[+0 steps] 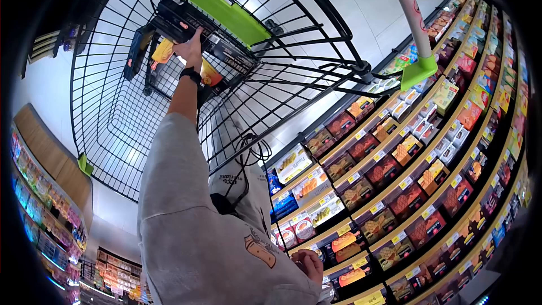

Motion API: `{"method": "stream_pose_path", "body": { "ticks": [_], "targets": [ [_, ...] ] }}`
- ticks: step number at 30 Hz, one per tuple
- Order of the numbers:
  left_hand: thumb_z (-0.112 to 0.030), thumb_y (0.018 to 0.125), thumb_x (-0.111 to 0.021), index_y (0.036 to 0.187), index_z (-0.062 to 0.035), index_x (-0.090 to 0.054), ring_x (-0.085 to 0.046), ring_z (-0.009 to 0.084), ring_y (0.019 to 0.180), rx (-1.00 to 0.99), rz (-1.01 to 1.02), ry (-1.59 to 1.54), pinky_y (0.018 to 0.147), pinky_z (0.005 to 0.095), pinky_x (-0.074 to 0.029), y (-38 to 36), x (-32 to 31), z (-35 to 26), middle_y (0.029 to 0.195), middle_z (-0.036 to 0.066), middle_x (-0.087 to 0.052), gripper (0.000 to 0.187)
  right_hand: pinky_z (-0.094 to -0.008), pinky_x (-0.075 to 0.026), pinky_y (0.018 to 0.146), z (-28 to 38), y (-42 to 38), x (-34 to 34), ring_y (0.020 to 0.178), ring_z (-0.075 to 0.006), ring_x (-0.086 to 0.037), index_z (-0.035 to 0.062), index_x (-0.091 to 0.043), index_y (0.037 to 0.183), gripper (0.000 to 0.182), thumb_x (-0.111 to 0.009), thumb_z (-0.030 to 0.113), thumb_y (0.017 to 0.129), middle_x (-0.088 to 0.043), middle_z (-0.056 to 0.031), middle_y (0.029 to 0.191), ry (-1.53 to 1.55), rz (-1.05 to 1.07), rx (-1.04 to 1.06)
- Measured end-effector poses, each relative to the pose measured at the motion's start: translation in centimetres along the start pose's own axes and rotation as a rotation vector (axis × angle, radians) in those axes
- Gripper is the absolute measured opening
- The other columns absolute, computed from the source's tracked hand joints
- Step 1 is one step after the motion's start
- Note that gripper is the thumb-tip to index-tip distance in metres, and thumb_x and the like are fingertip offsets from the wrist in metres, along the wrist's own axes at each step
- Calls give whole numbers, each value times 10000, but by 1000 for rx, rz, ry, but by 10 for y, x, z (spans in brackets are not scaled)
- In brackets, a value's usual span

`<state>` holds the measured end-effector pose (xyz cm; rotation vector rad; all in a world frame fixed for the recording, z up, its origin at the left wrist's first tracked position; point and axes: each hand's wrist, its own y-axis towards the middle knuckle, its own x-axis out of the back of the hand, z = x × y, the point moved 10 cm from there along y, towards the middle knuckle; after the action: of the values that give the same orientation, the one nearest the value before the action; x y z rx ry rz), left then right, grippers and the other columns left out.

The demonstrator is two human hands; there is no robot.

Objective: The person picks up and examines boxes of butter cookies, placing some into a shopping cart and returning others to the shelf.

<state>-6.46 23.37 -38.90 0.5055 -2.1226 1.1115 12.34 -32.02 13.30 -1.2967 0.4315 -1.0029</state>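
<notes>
My left hand (189, 49), with a black watch on its wrist, reaches down into a black wire shopping cart (107, 85). Its fingers are closed on a dark cake box (163, 51) with a yellow picture. Other dark boxes (178, 18) lie around it in the cart, one with an orange-yellow print (211, 73) partly under my wrist. Low at the right of my body, my right hand (308, 264) has its fingers curled in and shows nothing in them. It is beside a shelf of dark boxes with orange loaf pictures (345, 242).
The cart has a green panel (223, 8) and a pale handle bar (411, 17) with a green end piece. Long shelves of packaged biscuits and cakes (384, 172) fill the right side. More stocked shelves (48, 214) stand at the left. Pale floor tiles (339, 0) surround the cart.
</notes>
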Motion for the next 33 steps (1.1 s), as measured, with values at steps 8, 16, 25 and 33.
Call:
{"method": "stream_pose_path", "body": {
  "ticks": [8,16,25,33],
  "targets": [
    [-536,567,-858,1207,100,-235,-488,359,1175,-34,3,-125,999,383,-407,-16,-5,-19,1260,325,-431,1097,-330,-511,789,-17,-1,-5,870,-209,-638,-2,-587,1126,233,-516,169,985,-650,-125,1003,38,3,18],
    [-449,570,-877,1274,106,-295,-575,275,1034,12,43,-244,907,353,-479,5,-1,4,1193,220,-531,1069,-311,-510,788,-20,-7,-11,875,-175,-623,6,-585,1113,229,-535,184,978,-629,-96,969,57,16,-12],
    [-226,762,-761,1111,-3,-596,-653,180,738,-18,871,-567,619,342,-581,-131,89,-7,944,70,-648,445,-326,-529,759,-38,34,-22,842,-209,-653,-6,-573,1098,242,-533,196,972,-645,-125,960,85,264,85],
    [-134,747,-789,1378,21,-336,-576,195,1078,-665,969,-242,937,320,-479,-286,242,-54,1213,109,-568,792,-322,-522,737,-79,57,40,805,-188,-640,9,-582,1065,239,-540,223,969,-640,-103,941,164,291,401]
  ]
}}
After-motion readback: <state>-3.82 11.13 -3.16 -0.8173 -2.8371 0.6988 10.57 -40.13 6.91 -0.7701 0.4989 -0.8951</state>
